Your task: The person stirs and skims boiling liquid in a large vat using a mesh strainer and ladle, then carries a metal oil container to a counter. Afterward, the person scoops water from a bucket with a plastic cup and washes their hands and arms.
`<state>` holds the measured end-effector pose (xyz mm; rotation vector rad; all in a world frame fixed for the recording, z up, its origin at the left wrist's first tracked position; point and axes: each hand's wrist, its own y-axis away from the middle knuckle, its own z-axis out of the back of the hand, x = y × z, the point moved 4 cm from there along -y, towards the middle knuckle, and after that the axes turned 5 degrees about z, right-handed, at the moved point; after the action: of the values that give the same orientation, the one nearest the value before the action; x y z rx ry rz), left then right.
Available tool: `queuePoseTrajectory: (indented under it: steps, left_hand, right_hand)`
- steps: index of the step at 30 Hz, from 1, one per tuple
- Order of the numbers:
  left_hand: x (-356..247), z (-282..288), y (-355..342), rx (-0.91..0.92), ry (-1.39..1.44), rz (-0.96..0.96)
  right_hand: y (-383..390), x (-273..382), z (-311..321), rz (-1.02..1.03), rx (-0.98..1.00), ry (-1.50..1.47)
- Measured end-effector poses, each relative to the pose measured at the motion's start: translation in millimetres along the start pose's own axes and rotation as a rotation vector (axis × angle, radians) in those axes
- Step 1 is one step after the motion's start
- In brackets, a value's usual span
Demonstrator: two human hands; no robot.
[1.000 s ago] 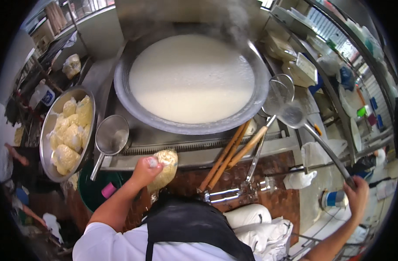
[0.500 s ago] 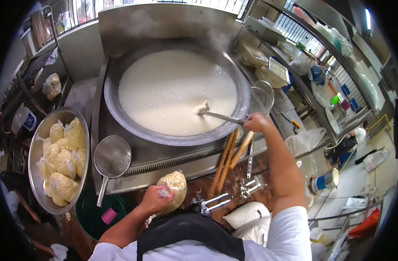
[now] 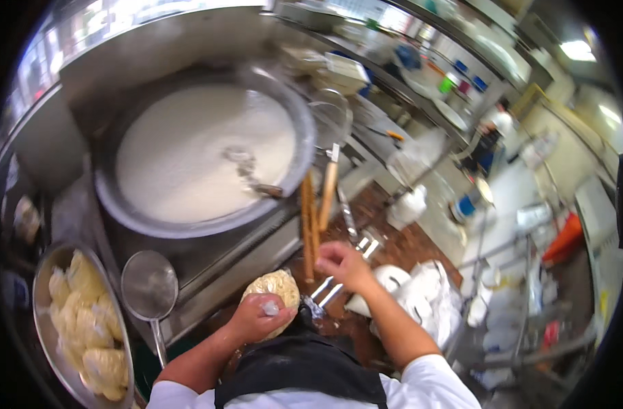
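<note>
Left hand (image 3: 257, 317) closed around the clear plastic bag of pale yellow noodles (image 3: 274, 294), gripping the knotted end, bag held at my waist just below the front edge of the big round steel wok (image 3: 202, 153). That matches half a second ago: same bag, same grip, same spot.

Change is on the right. Right hand (image 3: 345, 266) was out over the wok on the handle of the metal ladle (image 3: 253, 180); now it's back near my body, right of the bag, fingers loosely curled, holding nothing that I can see. It hovers just beside the lower ends of the long wooden chopsticks (image 3: 308, 228) leaning on the wok's front rim; contact I cannot tell, frame is blurred.

Ladle now lies on its own in the white foaming liquid (image 3: 189, 153), handle pointing to the wok's right rim. So stirring is released and both hands are close together around the bag.

Left of the wok, nearer me: round steel mesh skimmer (image 3: 150, 285) lying on the stove ledge, and further left a round steel tray (image 3: 44, 310) with more bagged noodle portions (image 3: 86, 320). Right of the wok's rim: wire strainer with wooden handle (image 3: 330, 136). Beyond it, shelves with containers, too blurred to detail.
</note>
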<state>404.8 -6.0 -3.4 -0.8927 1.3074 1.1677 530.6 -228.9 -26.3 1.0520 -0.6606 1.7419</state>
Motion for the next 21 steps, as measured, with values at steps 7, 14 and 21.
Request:
queuePoseTrajectory:
  steps: [7,14,21]
  left_hand:
    - [-43.1,-118.6,-39.6,0.480,-0.156,-0.197]
    - [-44.2,-252.4,-11.1,0.776,-0.289,-0.255]
    - [-43.4,-379.0,81.9,1.086,-0.428,-0.383]
  right_hand:
    - [196.8,-23.7,-1.0,-0.167,-0.141,-0.433]
    - [323.7,17.6,39.9,-0.031,-0.852,0.637]
    - [454.9,-16.3,16.1,-0.227,-0.935,0.491]
